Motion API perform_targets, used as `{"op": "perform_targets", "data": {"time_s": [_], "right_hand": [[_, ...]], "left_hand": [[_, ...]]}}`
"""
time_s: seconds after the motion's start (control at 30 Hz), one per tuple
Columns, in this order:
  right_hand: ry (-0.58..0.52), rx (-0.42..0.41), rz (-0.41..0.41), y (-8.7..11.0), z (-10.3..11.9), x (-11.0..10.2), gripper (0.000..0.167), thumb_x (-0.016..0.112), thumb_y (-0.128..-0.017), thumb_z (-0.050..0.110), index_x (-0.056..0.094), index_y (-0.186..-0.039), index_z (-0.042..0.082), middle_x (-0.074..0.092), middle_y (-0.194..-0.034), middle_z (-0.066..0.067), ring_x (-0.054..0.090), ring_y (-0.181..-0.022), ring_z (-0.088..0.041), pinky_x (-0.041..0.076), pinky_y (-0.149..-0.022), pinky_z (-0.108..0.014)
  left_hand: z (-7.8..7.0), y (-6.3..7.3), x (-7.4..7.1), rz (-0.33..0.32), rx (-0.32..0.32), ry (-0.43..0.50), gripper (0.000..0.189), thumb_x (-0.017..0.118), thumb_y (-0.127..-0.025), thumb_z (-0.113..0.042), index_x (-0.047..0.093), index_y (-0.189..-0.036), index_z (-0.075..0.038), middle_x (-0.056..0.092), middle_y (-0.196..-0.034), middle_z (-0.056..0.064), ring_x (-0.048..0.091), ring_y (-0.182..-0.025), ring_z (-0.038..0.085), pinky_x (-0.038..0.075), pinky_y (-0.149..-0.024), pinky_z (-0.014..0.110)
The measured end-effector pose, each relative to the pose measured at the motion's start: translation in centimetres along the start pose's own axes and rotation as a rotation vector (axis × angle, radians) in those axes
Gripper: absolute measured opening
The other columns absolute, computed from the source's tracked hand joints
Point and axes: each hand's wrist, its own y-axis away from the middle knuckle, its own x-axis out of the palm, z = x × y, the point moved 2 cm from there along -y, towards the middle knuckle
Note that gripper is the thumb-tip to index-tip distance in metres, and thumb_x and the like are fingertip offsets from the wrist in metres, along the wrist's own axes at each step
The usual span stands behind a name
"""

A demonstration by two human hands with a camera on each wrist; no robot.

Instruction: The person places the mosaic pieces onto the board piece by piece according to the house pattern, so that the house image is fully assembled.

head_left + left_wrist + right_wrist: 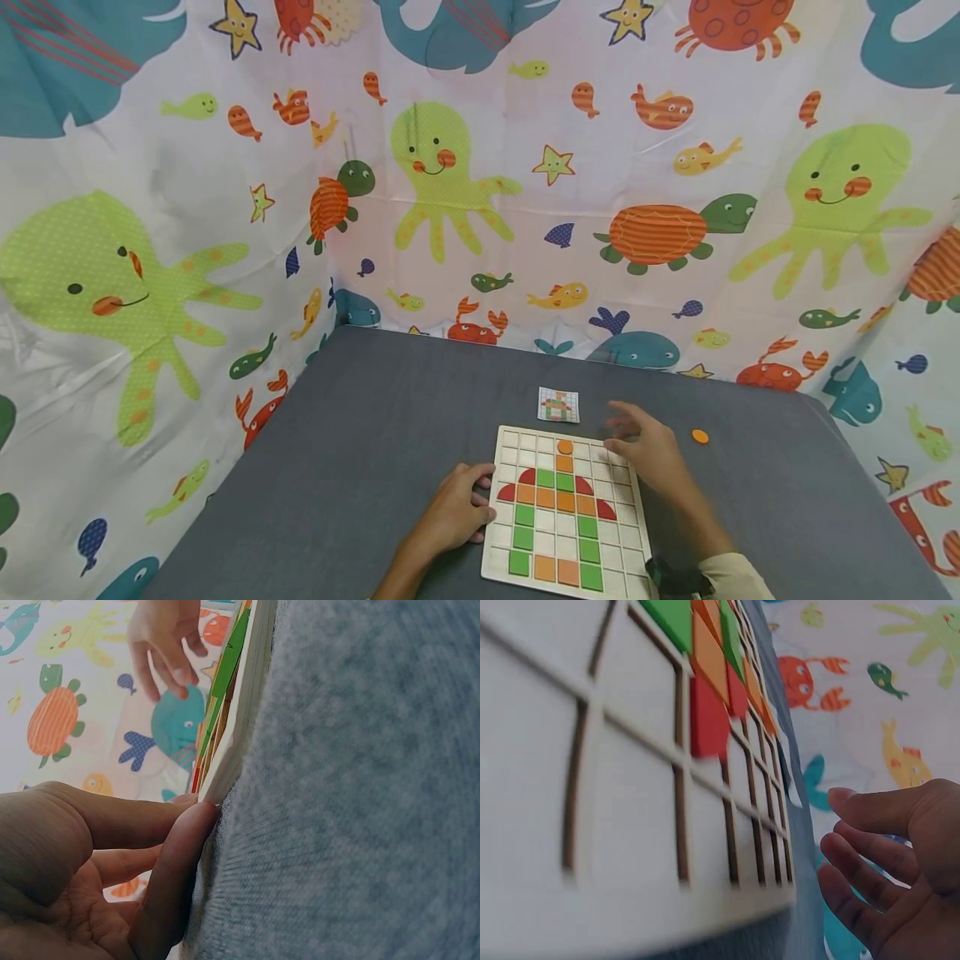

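Note:
A wooden grid board (622,542) lies on the grey table, with green, orange and red flat tiles set in its squares. At its left edge my left hand (452,510) pinches the rim, thumb and forefinger meeting there in the left wrist view. My right hand (648,446) hovers over the far right corner, its fingers loosely bent and nothing between them in the right wrist view. An orange round piece (565,447) sits near the board's top, above an orange square tile (564,464). Red quarter-round tiles (582,486) flank the green and orange rows.
A small printed pattern card (558,405) lies just beyond the board. To the right of my right hand, a loose orange disc (700,436) rests on the table (360,467). A sea-animal curtain (525,250) hangs behind and along the sides.

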Motion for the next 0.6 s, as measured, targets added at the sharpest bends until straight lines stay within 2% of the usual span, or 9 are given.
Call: {"op": "perform_targets", "data": {"time_s": [0.13,0.5,0.6], "right_hand": [[0.004,0.016,-0.021,0.3,-1.1,-1.5,0.068,0.080,-0.094,0.006,0.050,-0.154,0.004,0.071,-0.130,-0.022,0.071,-0.111,-0.039,0.065,-0.084,-0.049],[0.073,0.049,-0.096,0.7,-4.7,-4.4,0.070,0.081,-0.093,0.010,0.049,-0.154,0.000,0.069,-0.130,-0.026,0.069,-0.114,-0.044,0.062,-0.078,-0.040],[0.088,0.071,-0.109,0.6,-5.9,-4.9,0.070,0.082,-0.092,0.010,0.049,-0.153,-0.001,0.069,-0.129,-0.027,0.069,-0.114,-0.046,0.062,-0.078,-0.041]], "left_hand": [[0.0,0.0,0.0,0.001,-0.001,0.000,0.061,0.076,-0.085,0.011,0.060,-0.143,0.001,0.056,-0.116,0.011,0.062,-0.093,0.023,0.061,-0.048,0.034],[0.1,0.0,0.0,0.003,0.002,0.011,0.062,0.076,-0.085,0.010,0.060,-0.143,0.000,0.057,-0.117,0.011,0.062,-0.094,0.023,0.061,-0.048,0.034],[0.1,0.0,0.0,0.004,0.007,0.011,0.062,0.077,-0.085,0.010,0.060,-0.143,0.001,0.057,-0.117,0.011,0.062,-0.094,0.023,0.061,-0.048,0.034]]}}
